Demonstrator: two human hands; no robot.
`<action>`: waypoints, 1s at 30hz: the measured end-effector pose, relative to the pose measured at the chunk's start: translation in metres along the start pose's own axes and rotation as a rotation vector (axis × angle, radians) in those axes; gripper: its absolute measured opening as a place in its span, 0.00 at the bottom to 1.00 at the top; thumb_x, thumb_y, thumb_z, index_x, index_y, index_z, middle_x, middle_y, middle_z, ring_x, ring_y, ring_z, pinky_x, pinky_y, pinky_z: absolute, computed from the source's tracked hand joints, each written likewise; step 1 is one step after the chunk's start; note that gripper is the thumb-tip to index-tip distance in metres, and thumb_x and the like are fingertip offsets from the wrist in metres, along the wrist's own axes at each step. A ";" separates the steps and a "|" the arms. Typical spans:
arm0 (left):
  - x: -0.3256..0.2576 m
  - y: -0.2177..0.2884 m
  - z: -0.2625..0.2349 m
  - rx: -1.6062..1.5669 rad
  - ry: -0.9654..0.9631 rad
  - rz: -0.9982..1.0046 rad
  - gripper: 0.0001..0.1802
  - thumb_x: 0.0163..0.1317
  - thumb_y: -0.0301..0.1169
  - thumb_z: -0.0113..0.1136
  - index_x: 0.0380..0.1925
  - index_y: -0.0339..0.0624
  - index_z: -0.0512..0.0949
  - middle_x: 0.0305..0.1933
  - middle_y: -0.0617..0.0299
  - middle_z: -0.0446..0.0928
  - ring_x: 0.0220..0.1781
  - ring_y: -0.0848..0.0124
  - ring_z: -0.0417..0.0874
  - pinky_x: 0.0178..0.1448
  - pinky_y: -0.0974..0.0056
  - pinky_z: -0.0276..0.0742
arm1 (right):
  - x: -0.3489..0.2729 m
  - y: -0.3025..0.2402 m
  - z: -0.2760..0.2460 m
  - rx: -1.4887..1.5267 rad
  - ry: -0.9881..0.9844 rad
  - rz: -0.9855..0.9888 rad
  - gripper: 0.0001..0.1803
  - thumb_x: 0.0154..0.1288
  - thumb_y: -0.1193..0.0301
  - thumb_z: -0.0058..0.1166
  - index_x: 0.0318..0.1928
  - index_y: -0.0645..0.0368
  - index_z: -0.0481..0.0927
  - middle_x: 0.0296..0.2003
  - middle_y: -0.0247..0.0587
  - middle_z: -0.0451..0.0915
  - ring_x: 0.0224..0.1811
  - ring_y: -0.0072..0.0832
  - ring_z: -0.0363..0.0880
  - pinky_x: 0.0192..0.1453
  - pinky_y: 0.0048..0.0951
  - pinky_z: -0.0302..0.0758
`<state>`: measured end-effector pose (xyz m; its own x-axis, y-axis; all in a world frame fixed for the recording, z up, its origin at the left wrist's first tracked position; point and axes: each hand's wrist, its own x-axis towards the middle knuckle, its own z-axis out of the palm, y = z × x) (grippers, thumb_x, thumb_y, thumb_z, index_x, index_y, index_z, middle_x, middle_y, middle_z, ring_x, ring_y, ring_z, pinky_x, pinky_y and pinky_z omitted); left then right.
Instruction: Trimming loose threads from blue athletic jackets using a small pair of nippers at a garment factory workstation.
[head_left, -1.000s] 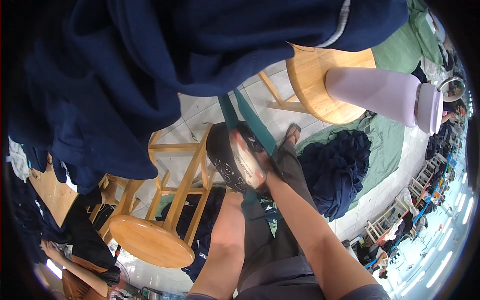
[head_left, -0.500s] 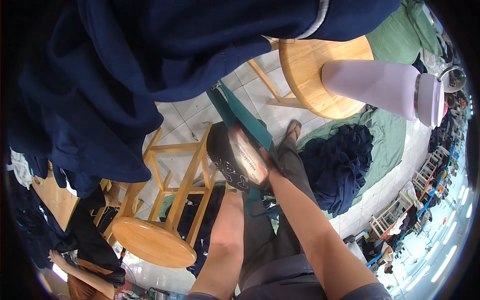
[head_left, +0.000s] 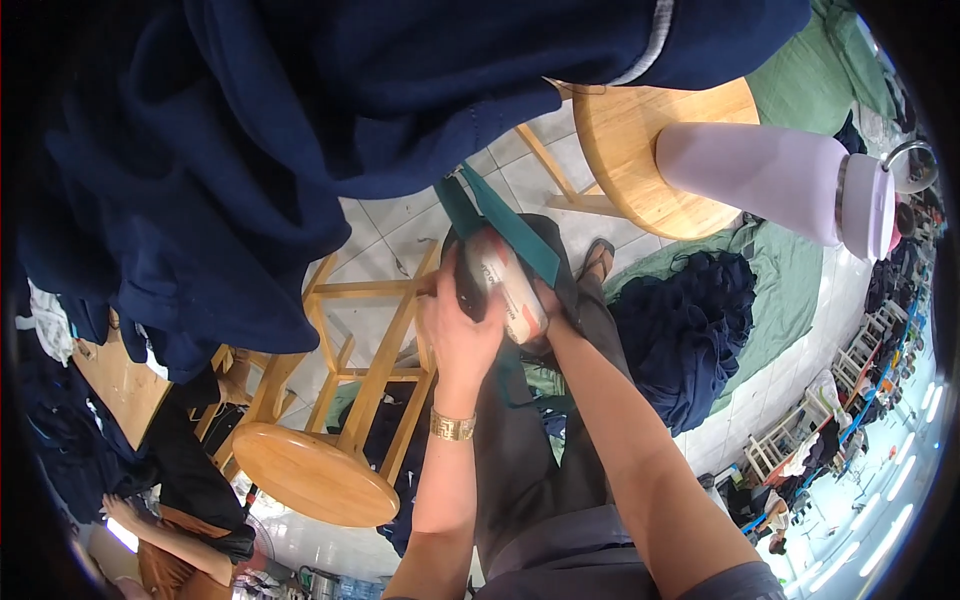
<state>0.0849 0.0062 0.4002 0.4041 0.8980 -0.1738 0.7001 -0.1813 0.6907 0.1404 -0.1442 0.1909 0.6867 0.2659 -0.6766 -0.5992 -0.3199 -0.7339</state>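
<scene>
A dark cloth bag [head_left: 462, 290] with wide teal straps [head_left: 522, 240] is held in front of my knees. At its mouth lies a white and red plastic pack [head_left: 518, 300], which looks like paper tissues. My left hand [head_left: 465, 330], wearing a gold band at the wrist, is closed round the bag's left side, its thumb beside the pack. On the other side, my right hand [head_left: 548, 305] reaches in against the pack's right end. Its fingers are hidden behind the pack and bag.
Navy fabric [head_left: 240, 180] hangs across the upper left. A lilac bottle [head_left: 750, 175] stands on a round wooden stool [head_left: 610, 150]. Another stool [head_left: 315, 475] lies tipped at left. Navy cloth [head_left: 690, 335] is heaped on a green sheet [head_left: 790, 290]. Another person's arm [head_left: 175, 550] shows at lower left.
My left hand has come up from below the bag to its left side, its wristband now in sight. The bag's printed front is now mostly covered. The view has shifted slightly.
</scene>
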 end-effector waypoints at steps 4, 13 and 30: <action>0.002 -0.011 -0.017 -0.129 -0.085 -0.094 0.21 0.55 0.24 0.54 0.51 0.42 0.74 0.42 0.45 0.75 0.45 0.49 0.75 0.49 0.57 0.72 | 0.022 -0.013 0.010 0.003 -0.011 -0.034 0.33 0.62 0.45 0.45 0.58 0.58 0.69 0.53 0.51 0.75 0.54 0.42 0.74 0.60 0.39 0.68; -0.020 -0.045 -0.046 -0.177 -0.011 -0.086 0.18 0.52 0.14 0.52 0.45 0.36 0.66 0.41 0.47 0.71 0.44 0.53 0.74 0.45 0.58 0.72 | -0.055 -0.196 0.070 -0.784 -0.569 -0.279 0.38 0.54 0.45 0.55 0.56 0.62 0.68 0.50 0.52 0.74 0.54 0.45 0.73 0.58 0.42 0.67; -0.035 -0.003 -0.075 0.018 -0.345 -0.004 0.21 0.42 0.08 0.46 0.30 0.39 0.84 0.59 0.42 0.69 0.55 0.53 0.76 0.50 0.60 0.74 | -0.059 -0.092 0.038 -1.229 -0.647 -1.064 0.14 0.54 0.60 0.54 0.33 0.58 0.77 0.30 0.44 0.77 0.39 0.42 0.77 0.47 0.39 0.73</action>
<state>0.0239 0.0055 0.4569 0.5747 0.7106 -0.4059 0.7111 -0.1881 0.6775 0.1393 -0.0958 0.2961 0.0959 0.9892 -0.1105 0.8063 -0.1423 -0.5742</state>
